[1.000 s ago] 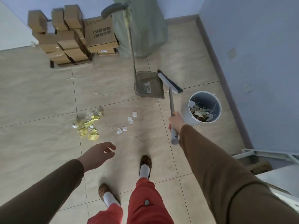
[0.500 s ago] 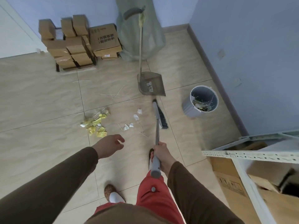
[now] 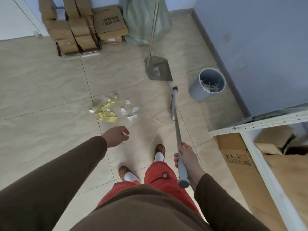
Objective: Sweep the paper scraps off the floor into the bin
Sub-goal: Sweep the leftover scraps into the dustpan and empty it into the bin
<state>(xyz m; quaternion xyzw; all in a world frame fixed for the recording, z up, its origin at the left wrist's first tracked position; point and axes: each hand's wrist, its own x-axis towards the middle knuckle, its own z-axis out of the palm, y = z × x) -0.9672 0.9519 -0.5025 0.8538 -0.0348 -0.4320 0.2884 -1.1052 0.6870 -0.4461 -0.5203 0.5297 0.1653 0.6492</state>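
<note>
Yellow paper scraps (image 3: pixel 105 110) and white paper scraps (image 3: pixel 130 110) lie in a loose pile on the tiled floor ahead of my feet. My right hand (image 3: pixel 185 155) grips the grey handle of a broom (image 3: pixel 176 124), whose head (image 3: pixel 173 104) rests on the floor to the right of the scraps. A grey bin (image 3: pixel 202 90) holding some litter stands to the right, near the wall. A long-handled dustpan (image 3: pixel 158 70) stands upright beyond the broom head. My left hand (image 3: pixel 116 136) hovers over the floor, empty with loosely curled fingers.
Stacked cardboard boxes (image 3: pixel 80 27) and a green sack (image 3: pixel 143 22) line the far wall. A white metal shelf (image 3: pixel 260 124) with cardboard boxes (image 3: pixel 236 157) stands close on my right. A blue wall (image 3: pixel 258 39) runs along the right. Thin straws lie scattered on the tiles.
The broom head came down from beside the dustpan to the floor right of the scraps. My right hand drew back toward my body, and I stepped back, bringing the shelf into view.
</note>
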